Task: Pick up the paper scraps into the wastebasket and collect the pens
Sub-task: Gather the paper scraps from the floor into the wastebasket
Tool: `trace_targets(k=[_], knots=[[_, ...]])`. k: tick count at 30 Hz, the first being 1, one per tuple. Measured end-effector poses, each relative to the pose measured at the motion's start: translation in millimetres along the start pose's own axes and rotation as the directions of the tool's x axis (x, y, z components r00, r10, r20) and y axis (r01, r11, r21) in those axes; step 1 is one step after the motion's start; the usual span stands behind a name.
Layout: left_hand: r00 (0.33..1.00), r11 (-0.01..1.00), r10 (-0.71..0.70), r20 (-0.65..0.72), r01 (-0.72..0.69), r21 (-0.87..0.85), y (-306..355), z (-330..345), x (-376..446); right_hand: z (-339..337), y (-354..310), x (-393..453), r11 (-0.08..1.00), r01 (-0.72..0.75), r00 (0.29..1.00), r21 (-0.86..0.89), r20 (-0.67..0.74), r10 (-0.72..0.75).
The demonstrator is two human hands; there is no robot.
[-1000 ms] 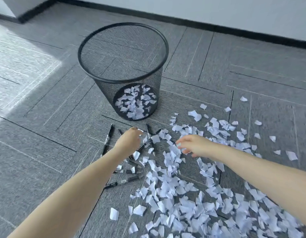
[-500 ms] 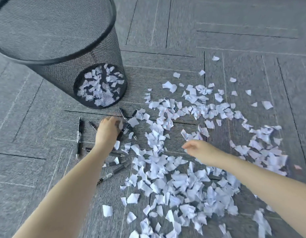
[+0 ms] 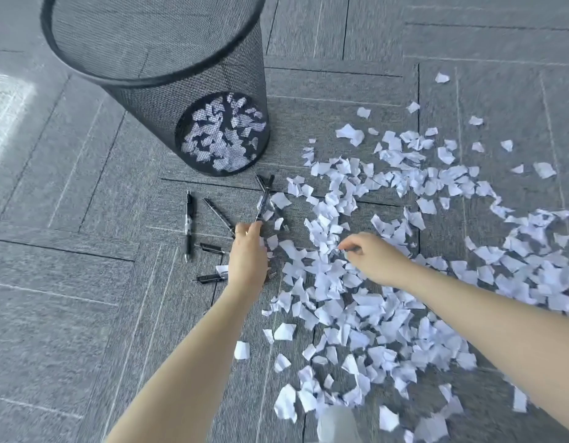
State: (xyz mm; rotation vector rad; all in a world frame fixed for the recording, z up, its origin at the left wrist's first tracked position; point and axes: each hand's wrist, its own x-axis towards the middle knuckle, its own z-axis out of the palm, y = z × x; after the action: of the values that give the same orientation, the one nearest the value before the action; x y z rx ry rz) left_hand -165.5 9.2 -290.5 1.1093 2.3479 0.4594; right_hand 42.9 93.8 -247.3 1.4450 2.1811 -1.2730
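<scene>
We see a black wire wastebasket (image 3: 155, 81) standing on the grey carpet floor (image 3: 53, 314) at the far left. Some white paper scraps already lie in its bottom.

Many more paper scraps (image 3: 356, 282) are spread over the floor, from the middle out to the right and down to the near edge.

Black pens (image 3: 188, 226) lie on the floor just near the wastebasket, to the left of the scraps. One pen lies by itself on the left. Others (image 3: 264, 199) cross each other close to the basket's bottom, with a few scraps on top of them. Two more poke out from under the left wrist.

Our left hand (image 3: 248, 255) reaches far out to the pens. Its fingertips are pressed together on the near end of one of the crossed pens, so its grip is pinching that pen.

Our right hand (image 3: 371, 259) is low over the middle of the scraps. Its fingers curl down and inward, and the grip is pinching at the scraps right under it.
</scene>
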Motion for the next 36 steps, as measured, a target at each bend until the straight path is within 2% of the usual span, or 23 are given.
trace_targets(k=[4,7,9,11,12,14,15,17,20,21,23,25,27,31,34,36], knots=[[0.995,1.0,0.011,-0.095,-0.011,-0.003,-10,8,-4,12,-6,4,0.959,0.14,0.975,-0.245,-0.132,-0.176],[0.991,0.997,-0.062,-0.119,0.056,-0.05,-4,7,-1,13,-9,16,0.907,0.185,0.969,-0.378,-0.085,-0.233],[0.995,0.997,-0.023,-0.101,0.015,-0.073,6,7,-3,11,-13,29,0.879,0.19,0.969,-0.437,-0.059,-0.238],[0.99,0.988,0.141,0.026,-0.139,-0.065,25,9,-14,10,-12,38,0.86,0.194,0.976,-0.472,0.003,-0.219],[0.963,0.972,0.232,0.136,-0.225,-0.06,36,11,-23,12,-9,38,0.848,0.208,0.976,-0.487,0.048,-0.211],[0.868,0.932,0.357,0.346,-0.357,-0.066,52,16,-39,17,-1,31,0.83,0.244,0.97,-0.502,0.121,-0.212],[0.837,0.919,0.383,0.392,-0.39,-0.064,57,18,-44,18,5,24,0.833,0.255,0.967,-0.491,0.122,-0.224],[0.852,0.918,0.384,0.356,-0.394,-0.045,60,19,-42,12,19,10,0.864,0.279,0.955,-0.419,0.022,-0.297],[0.896,0.932,0.35,0.272,-0.361,-0.009,66,21,-23,-12,40,0,0.919,0.259,0.907,-0.298,-0.252,-0.337],[0.891,0.923,0.352,0.286,-0.381,0.049,69,24,-16,-22,47,3,0.936,0.201,0.893,-0.288,-0.338,-0.296],[0.862,0.873,0.346,0.371,-0.441,0.21,76,29,-4,-41,66,15,0.966,0.002,0.887,-0.257,-0.445,-0.12],[0.832,0.826,0.303,0.465,-0.473,0.306,79,37,3,-54,84,24,0.969,-0.151,0.915,-0.197,-0.398,0.061],[0.799,0.798,0.29,0.527,-0.506,0.327,78,47,4,-54,97,22,0.978,-0.156,0.956,-0.141,-0.269,0.114],[0.733,0.744,0.403,0.548,-0.611,0.27,65,56,-19,-17,103,-10,0.972,-0.032,0.99,-0.231,-0.141,-0.001],[0.624,0.621,0.487,0.611,-0.739,0.261,41,54,-51,21,100,-43,0.915,0.145,0.986,-0.376,-0.021,-0.165],[0.596,0.53,0.467,0.654,-0.78,0.333,22,55,-69,42,102,-58,0.852,0.217,0.975,-0.476,0.065,-0.212]])
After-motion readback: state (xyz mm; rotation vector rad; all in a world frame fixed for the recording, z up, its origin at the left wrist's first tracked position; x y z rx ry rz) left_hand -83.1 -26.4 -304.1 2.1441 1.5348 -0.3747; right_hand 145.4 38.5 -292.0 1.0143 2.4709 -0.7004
